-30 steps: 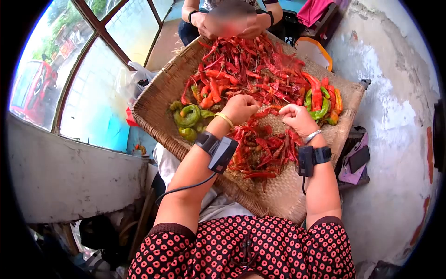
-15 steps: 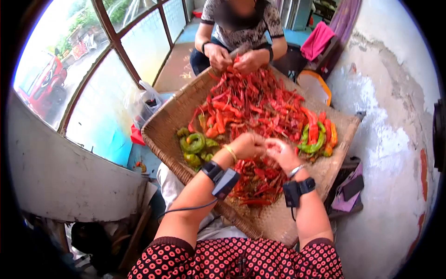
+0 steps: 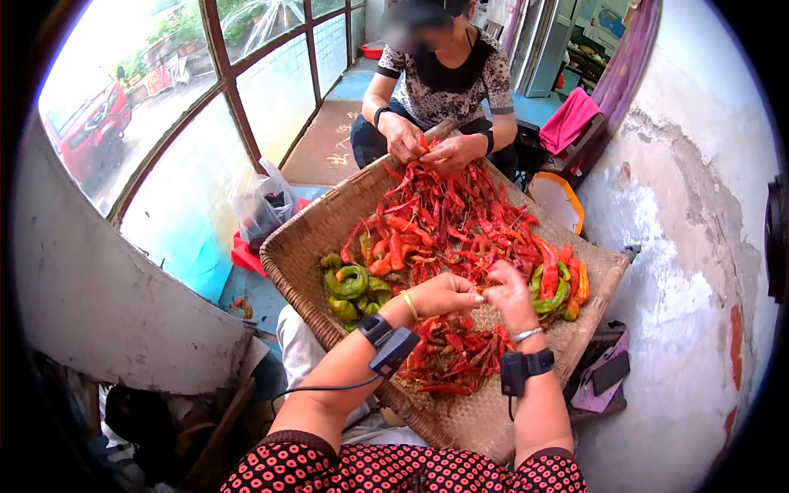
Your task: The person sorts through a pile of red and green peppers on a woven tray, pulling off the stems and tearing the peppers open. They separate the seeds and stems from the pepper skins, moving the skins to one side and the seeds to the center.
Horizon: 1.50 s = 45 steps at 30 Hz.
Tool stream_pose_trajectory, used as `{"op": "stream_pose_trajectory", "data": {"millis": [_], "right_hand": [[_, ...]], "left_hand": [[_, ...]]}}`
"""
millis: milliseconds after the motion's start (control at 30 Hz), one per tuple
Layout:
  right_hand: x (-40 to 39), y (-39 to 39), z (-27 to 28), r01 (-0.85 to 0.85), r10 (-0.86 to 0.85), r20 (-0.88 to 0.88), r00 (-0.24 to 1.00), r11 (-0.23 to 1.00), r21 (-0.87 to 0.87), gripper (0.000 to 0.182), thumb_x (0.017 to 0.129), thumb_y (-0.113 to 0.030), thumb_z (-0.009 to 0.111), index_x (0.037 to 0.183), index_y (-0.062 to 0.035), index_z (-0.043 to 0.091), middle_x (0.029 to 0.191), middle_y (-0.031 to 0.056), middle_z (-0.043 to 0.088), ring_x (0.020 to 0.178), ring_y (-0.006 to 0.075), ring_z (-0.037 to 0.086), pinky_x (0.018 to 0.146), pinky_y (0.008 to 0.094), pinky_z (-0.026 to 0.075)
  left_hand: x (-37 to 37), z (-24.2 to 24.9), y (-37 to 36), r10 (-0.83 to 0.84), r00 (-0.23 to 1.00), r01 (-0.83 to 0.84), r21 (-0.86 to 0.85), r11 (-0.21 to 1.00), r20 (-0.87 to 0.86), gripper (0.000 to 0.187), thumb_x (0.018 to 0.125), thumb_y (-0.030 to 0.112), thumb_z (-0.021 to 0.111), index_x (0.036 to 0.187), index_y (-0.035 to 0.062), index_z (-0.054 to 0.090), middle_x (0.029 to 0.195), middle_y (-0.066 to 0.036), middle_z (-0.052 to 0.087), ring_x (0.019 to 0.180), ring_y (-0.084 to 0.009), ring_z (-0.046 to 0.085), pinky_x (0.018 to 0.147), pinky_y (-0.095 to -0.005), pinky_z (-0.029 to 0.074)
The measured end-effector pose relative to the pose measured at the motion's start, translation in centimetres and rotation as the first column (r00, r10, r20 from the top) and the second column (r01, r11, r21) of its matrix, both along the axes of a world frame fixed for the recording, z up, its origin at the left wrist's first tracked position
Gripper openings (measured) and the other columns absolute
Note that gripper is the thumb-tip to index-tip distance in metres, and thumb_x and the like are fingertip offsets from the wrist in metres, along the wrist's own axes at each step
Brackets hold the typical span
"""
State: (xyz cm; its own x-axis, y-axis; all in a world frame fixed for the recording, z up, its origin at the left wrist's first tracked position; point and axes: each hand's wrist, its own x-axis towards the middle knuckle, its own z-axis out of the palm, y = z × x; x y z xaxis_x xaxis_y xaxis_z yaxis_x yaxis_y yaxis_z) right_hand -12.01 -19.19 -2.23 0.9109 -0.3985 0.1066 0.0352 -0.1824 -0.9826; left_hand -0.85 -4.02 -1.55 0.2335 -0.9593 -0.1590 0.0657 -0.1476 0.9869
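A large woven tray (image 3: 460, 416) holds a big heap of red chilies (image 3: 448, 197) and a smaller red pile (image 3: 452, 361) nearer me. Above the tray's middle, my left hand (image 3: 448, 296) has thumb and fingers pinched together; whatever is between them is too small to make out. My right hand (image 3: 509, 297) is just right of it, blurred, its fingertips close to my left fingertips. Green peppers (image 3: 349, 282) lie left of my hands. On the right are thicker red, orange and green peppers (image 3: 563, 283).
Across the tray sits another person (image 3: 448, 78), both hands at the far corner around a red chili. A plastic bag (image 3: 265, 205) stands left of the tray. An orange-rimmed object (image 3: 559, 201) and a wall (image 3: 657, 329) are at the right.
The view has tilted up, so the tray and person show differently. My hands have drawn slightly apart, and my right hand's fingers have lifted.
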Motion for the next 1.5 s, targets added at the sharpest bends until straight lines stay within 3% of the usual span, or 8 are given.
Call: {"op": "stream_pose_trajectory", "data": {"millis": [333,400,533,633,833,1233,1333,1500], "right_hand": [[-0.7,3.4,0.3,-0.287,0.408,-0.305,0.860,0.882,0.373,0.015,0.080,-0.005,0.053,0.094,-0.0017,0.057,0.078,0.0016,0.060,0.066,0.0081,0.055,0.058,0.0200,0.044],[-0.7,2.6,0.7,-0.279,0.386,-0.403,0.830,0.912,0.300,0.015,0.080,-0.006,0.053,0.094,-0.0026,0.057,0.077,0.0016,0.060,0.064,0.0079,0.055,0.056,0.0194,0.044],[-0.9,-0.4,1.1,-0.197,0.282,-0.389,0.877,0.949,0.245,0.021,0.082,-0.009,0.051,0.102,-0.0040,0.053,0.079,0.0037,0.060,0.066,0.0092,0.057,0.053,0.0193,0.045],[-0.3,-1.8,0.5,-0.020,-0.108,0.160,0.981,0.768,0.640,0.045,0.081,-0.009,0.050,0.123,0.0004,0.034,0.098,0.0128,0.055,0.074,0.0151,0.058,0.053,0.0210,0.047],[-1.1,-2.8,-2.6,0.056,0.006,-0.331,0.944,0.982,0.178,0.035,0.082,-0.014,0.054,0.112,0.0029,0.049,0.082,0.0075,0.060,0.065,0.0116,0.058,0.049,0.0210,0.046],[-0.4,-1.8,-6.3,-0.130,0.065,-0.152,0.986,0.872,-0.472,0.033,0.074,-0.018,0.062,0.103,-0.0023,0.056,0.078,0.0090,0.062,0.063,0.0152,0.058,0.060,0.0270,0.047],[-0.7,-0.1,-1.9,-0.181,0.180,-0.410,0.894,0.983,0.037,0.026,0.078,-0.015,0.057,0.100,-0.0023,0.057,0.073,0.0070,0.061,0.058,0.0123,0.057,0.054,0.0246,0.046],[-1.2,-2.6,-2.4,-0.237,0.144,-0.484,0.863,0.962,-0.136,0.022,0.082,-0.013,0.051,0.101,-0.0014,0.056,0.067,0.0038,0.058,0.051,0.0102,0.054,0.046,0.0223,0.045]], "left_hand": [[0.5,0.9,0.8,-0.046,0.824,-0.152,-0.298,0.942,-0.565,0.023,0.087,0.026,0.050,0.090,0.0041,0.058,0.070,0.000,0.059,0.046,-0.0052,0.045,0.042,-0.0182,0.035],[-0.3,1.5,0.1,0.367,0.763,-0.472,-0.072,0.879,-0.532,0.028,0.088,0.030,0.046,0.093,0.0054,0.058,0.077,0.000,0.058,0.059,-0.0070,0.051,0.049,-0.0188,0.038],[1.6,-1.7,-0.8,0.661,0.750,-0.662,-0.046,0.748,-0.023,0.030,0.086,0.030,0.049,0.090,0.0015,0.057,0.069,0.000,0.055,0.060,-0.0077,0.050,0.054,-0.0236,0.041],[0.8,-1.9,-1.0,0.497,0.794,-0.498,-0.093,0.862,0.351,0.028,0.081,0.026,0.055,0.083,-0.0016,0.059,0.065,-0.006,0.057,0.062,-0.0132,0.054,0.057,-0.0287,0.044],[-1.1,-4.1,-1.7,0.102,0.321,-0.361,0.023,0.932,0.941,0.024,0.071,0.024,0.061,0.087,0.0061,0.060,0.094,-0.010,0.057,0.087,-0.0287,0.055,0.073,-0.0381,0.047],[-0.7,-4.8,-2.1,0.025,0.350,-0.245,0.065,0.967,0.937,0.015,0.068,0.021,0.059,0.077,0.0099,0.063,0.081,-0.010,0.057,0.077,-0.0270,0.058,0.066,-0.0365,0.047],[-0.4,-4.3,-2.1,0.138,0.484,-0.140,-0.079,0.987,0.864,0.016,0.070,0.023,0.059,0.077,0.0100,0.064,0.079,-0.011,0.059,0.075,-0.0280,0.058,0.065,-0.0374,0.047],[0.9,-0.8,-0.8,0.182,0.418,-0.532,0.077,0.843,0.890,0.024,0.075,0.033,0.058,0.078,0.0093,0.064,0.073,-0.012,0.060,0.072,-0.0281,0.058,0.062,-0.0397,0.047]]}}
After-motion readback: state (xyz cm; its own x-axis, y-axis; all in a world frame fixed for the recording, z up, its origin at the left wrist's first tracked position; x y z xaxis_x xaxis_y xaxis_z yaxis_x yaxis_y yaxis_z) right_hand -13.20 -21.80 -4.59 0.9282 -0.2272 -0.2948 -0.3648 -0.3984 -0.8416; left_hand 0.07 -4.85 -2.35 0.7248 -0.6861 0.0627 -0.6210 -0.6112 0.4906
